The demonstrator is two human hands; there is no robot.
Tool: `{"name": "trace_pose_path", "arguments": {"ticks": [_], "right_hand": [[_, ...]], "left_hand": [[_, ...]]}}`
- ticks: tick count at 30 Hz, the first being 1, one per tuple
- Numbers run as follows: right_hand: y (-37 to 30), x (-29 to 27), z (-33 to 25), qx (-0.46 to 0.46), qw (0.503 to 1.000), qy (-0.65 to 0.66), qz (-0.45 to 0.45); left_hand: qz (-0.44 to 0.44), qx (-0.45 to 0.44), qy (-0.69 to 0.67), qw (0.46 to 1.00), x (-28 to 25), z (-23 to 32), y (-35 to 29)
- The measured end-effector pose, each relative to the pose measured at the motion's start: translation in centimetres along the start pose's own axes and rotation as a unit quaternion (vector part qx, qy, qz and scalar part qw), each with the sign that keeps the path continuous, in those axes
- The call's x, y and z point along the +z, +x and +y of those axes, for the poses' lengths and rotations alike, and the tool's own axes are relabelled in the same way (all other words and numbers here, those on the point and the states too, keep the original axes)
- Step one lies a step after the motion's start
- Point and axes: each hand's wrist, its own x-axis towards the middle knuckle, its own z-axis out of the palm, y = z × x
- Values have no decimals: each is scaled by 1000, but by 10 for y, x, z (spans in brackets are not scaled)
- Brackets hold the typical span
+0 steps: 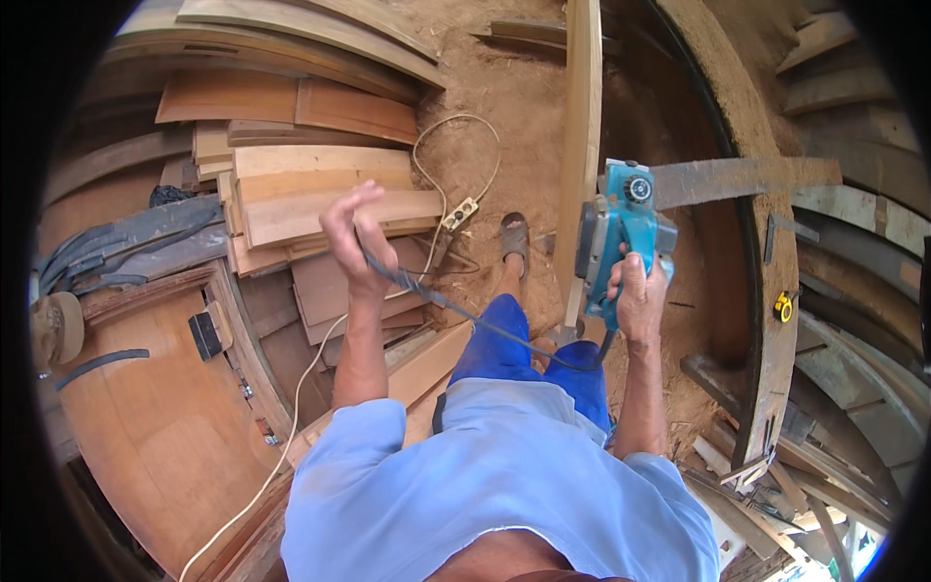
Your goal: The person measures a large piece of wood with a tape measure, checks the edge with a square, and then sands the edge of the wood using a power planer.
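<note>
A teal electric planer (626,233) is raised on the right, its dark sole turned to the left toward a long upright-edged wooden board (582,107). My right hand (640,296) is closed around the planer's handle. From the handle's lower end a dark power cord (485,322) sags across my lap and runs up to the left. There my left hand (359,238) is lifted, holding the cord in the crook of its partly curled fingers. How tightly these fingers grip is hard to see.
Stacked planks (330,194) and a wooden panel door (165,436) lie on the left. A pale extension cord with a socket block (461,213) crosses the sawdust floor. On the right, a dusty beam (766,242) carries a yellow tape measure (784,307), with a wide metal strip (737,182) across it.
</note>
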Motion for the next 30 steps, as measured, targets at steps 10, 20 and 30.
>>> {"name": "trace_pose_path", "arguments": {"ticks": [10, 20, 30], "right_hand": [[3, -16, -6, 49, 999, -18, -13], [-37, -19, 19, 64, 998, 11, -11], [-128, -7, 75, 86, 994, -43, -47]], "left_hand": [[-456, -170, 212, 847, -68, -129, -176], [-498, -93, 239, 829, -75, -60, -127], [-591, -386, 241, 666, -69, -53, -245]]}}
